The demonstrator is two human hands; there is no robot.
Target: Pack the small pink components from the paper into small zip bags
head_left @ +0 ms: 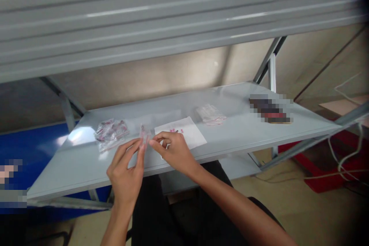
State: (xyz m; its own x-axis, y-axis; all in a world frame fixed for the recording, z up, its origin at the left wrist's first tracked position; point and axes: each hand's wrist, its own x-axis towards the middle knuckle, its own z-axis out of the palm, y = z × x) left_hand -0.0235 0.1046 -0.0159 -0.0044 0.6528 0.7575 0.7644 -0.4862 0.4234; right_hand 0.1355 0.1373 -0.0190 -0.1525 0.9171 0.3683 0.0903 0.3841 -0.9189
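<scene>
A small clear plastic zip bag [143,132] with a reddish line along its edge is upright between my two hands, over the front of the grey table. My left hand [125,165] grips it between thumb and fingers. From the other side my right hand [173,147] has its thumb and index finger closed at the bag's right edge, the other fingers curled. Something small and dark shows near the bag's top. Behind my right hand lies a white sheet of paper [193,132] with several small pink pieces [173,130] on it.
Left on the grey table [230,138] is a pile of filled clear bags [111,132]. A stack of flat clear bags [210,114] lies right of the paper. A blurred-out dark object [269,109] sits further right. A grey shelf [173,19] crosses above.
</scene>
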